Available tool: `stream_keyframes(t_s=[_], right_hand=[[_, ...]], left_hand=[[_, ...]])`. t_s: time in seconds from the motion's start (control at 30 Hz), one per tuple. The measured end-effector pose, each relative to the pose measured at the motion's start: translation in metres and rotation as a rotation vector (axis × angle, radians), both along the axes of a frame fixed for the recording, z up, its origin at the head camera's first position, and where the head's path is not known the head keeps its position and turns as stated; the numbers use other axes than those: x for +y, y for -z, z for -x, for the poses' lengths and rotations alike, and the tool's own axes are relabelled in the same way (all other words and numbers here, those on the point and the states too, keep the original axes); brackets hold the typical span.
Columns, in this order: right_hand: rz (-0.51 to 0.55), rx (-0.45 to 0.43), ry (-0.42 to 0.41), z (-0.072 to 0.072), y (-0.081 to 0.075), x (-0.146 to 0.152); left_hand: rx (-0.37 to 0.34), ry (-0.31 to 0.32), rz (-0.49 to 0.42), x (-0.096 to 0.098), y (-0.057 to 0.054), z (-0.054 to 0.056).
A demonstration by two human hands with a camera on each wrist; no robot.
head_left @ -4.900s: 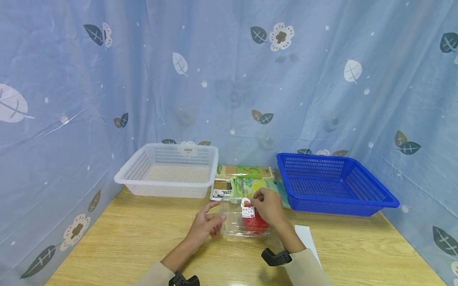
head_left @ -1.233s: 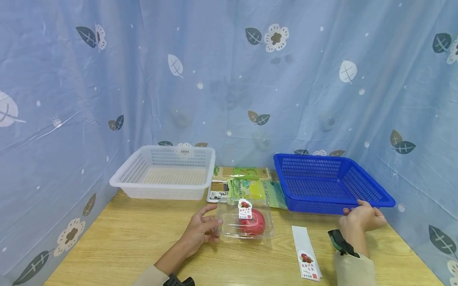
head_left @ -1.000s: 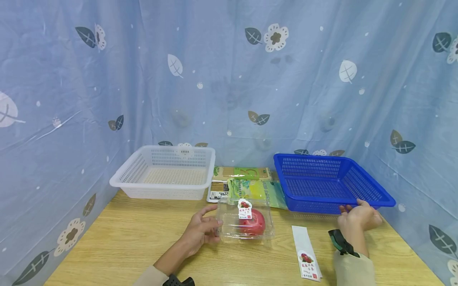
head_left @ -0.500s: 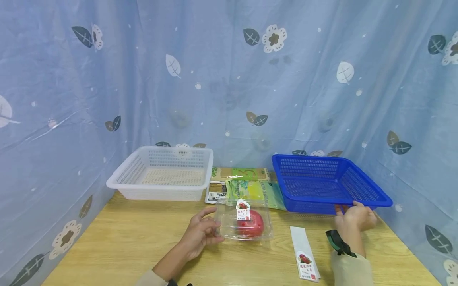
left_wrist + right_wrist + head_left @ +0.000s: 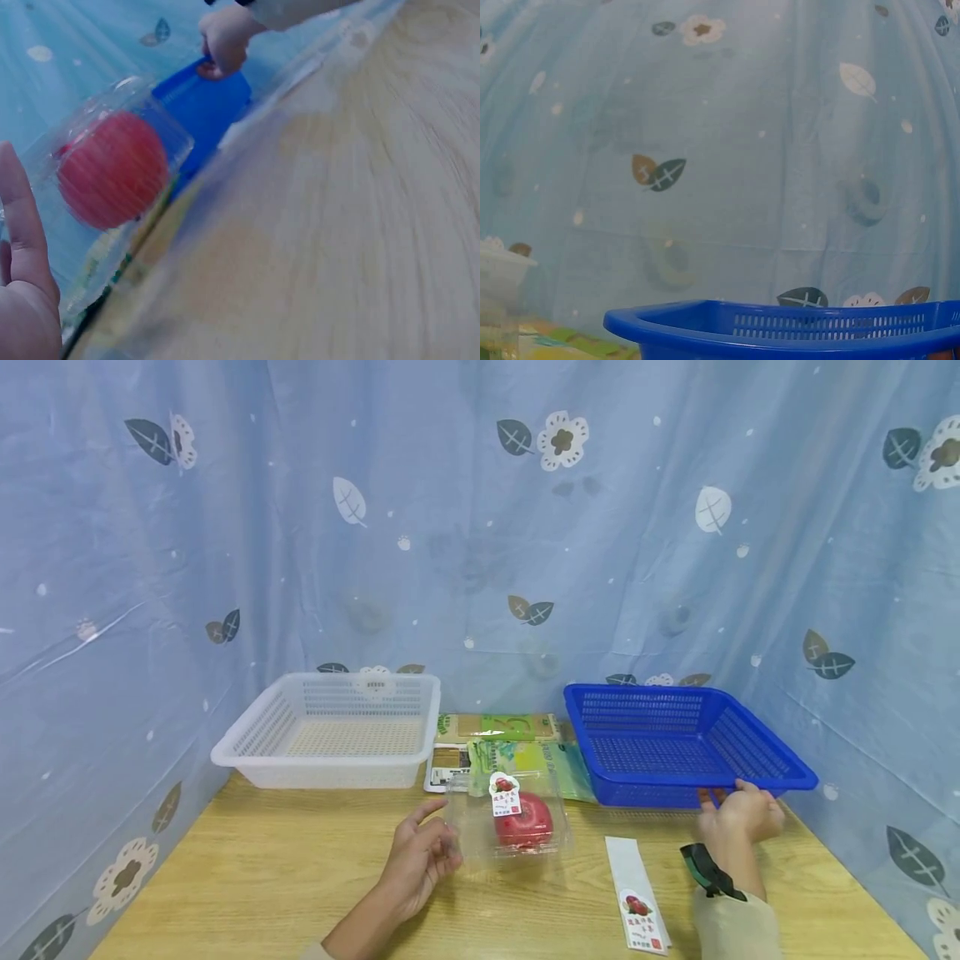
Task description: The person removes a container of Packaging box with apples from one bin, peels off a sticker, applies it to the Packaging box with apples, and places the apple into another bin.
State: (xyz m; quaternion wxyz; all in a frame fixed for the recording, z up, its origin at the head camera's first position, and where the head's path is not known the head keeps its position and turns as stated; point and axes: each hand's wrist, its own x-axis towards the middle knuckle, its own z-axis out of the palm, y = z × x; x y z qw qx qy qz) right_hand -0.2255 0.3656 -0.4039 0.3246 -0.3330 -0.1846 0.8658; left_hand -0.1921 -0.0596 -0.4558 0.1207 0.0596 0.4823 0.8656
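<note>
My left hand [image 5: 416, 864] pinches the left edge of a clear plastic box [image 5: 471, 835], which sits slightly tilted just above or on the table; I cannot tell which. Inside it lies a red round fruit [image 5: 527, 821] that looks like an apple, also large in the left wrist view as a red fruit [image 5: 114, 171]. A white sticker [image 5: 505, 795] with red fruit printed on it is on the lid. My right hand [image 5: 738, 818] grips the front rim of a blue plastic basket [image 5: 652, 793], fingers under the rim and thumb on top.
A white basket [image 5: 330, 772] stands at the back left. Between the baskets lie flat food packages, one a yellow-green bag [image 5: 528, 756]. A paper strip [image 5: 626, 864] with another sticker [image 5: 641, 918] lies at the front right. A blue curtain [image 5: 465, 527] closes off the back.
My right hand has gone from the sticker on the box to the blue basket's rim and stays there. The left hand has kept the box and just raised it slightly.
</note>
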Motion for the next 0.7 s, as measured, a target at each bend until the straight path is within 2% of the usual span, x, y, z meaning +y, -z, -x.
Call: stream_keyframes(t_s=[0.33, 0.7], right_hand=[[-0.018, 0.011, 0.000, 0.001, 0.003, -0.002], [-0.008, 0.029, -0.001, -0.001, 0.001, -0.002]], left_hand=[[0.017, -0.049, -0.024, 0.011, -0.023, 0.003], [0.060, -0.069, -0.021, 0.041, -0.059, 0.024]])
